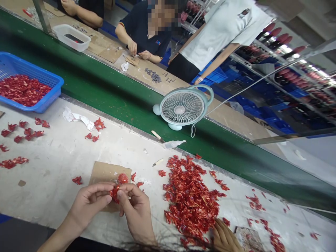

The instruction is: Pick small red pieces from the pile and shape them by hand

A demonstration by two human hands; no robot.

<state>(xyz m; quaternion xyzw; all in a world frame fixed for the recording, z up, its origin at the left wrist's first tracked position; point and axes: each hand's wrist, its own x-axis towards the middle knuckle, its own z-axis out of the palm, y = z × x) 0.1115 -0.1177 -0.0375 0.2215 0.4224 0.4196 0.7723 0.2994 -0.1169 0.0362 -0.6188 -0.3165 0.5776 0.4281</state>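
A small shiny red plastic piece [114, 194] is pinched between my two hands, above a square of brown cardboard [101, 171]. My left hand [88, 203] grips it from the left with thumb and fingers. From the other side, my right hand [136, 206] holds it with thumb and forefinger; its exact shape is partly covered by the fingers. Just beyond my fingertips lies a round red blob or cap [123, 178] on the cardboard. A few loose red pieces [140, 184] lie near the cardboard's right edge.
A large heap of red pieces [191, 196] lies to the right, with another person's hand [224, 236] beside it. A blue basket [56, 87] of red parts stands left. A fan [182, 106] and squeeze bottle [173, 144] sit by the green belt [110, 94]. People work opposite.
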